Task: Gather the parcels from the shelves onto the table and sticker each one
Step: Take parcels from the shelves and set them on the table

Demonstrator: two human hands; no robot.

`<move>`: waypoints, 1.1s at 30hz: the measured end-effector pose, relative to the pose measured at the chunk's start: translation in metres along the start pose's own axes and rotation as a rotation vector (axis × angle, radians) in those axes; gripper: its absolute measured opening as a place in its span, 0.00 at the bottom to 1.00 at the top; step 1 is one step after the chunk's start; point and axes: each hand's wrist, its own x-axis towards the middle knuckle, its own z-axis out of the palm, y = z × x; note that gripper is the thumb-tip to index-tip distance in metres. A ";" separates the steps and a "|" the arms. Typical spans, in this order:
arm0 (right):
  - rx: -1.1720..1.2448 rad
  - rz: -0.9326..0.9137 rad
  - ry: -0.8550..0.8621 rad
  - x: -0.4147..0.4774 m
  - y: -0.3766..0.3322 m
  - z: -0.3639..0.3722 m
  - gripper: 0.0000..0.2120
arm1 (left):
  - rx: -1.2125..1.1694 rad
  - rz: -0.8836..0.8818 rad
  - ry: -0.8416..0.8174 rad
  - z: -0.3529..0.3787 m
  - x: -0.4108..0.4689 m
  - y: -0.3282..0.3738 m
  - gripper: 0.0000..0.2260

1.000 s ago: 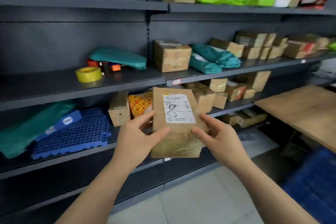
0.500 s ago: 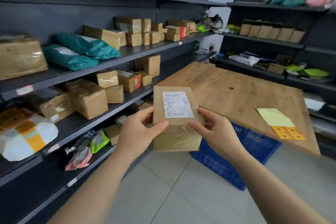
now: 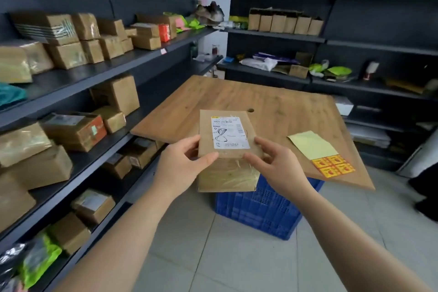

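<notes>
I hold a brown cardboard parcel (image 3: 225, 168) with a white shipping label, in the air just before the near edge of the wooden table (image 3: 237, 99). My left hand (image 3: 182, 163) grips its left side, thumb on top. My right hand (image 3: 275, 166) grips its right side the same way. A yellow sticker sheet (image 3: 320, 152) with orange-red stickers at its near end lies on the table's right part. Several more brown parcels (image 3: 73, 130) sit on the dark shelves (image 3: 99, 73) to my left.
A blue plastic crate (image 3: 263, 211) stands on the tiled floor under the table's near edge. More dark shelving (image 3: 331, 41) with boxes and bags lines the far wall behind the table. A dark shape (image 3: 424, 187) is at the right edge on the floor.
My view has swung right, from the left shelves to the table. Both hands kept hold of the parcel and carried it toward the table's near edge.
</notes>
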 end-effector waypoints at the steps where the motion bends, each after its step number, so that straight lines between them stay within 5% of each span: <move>1: 0.005 0.009 0.010 0.017 0.003 0.001 0.29 | -0.002 0.001 -0.013 0.000 0.020 -0.005 0.18; 12: 0.023 0.128 0.105 0.189 0.054 0.005 0.30 | -0.041 -0.037 -0.161 0.030 0.218 -0.060 0.18; 33: -0.006 0.171 -0.041 0.493 0.161 0.034 0.29 | -0.008 -0.244 -0.091 0.088 0.496 -0.193 0.21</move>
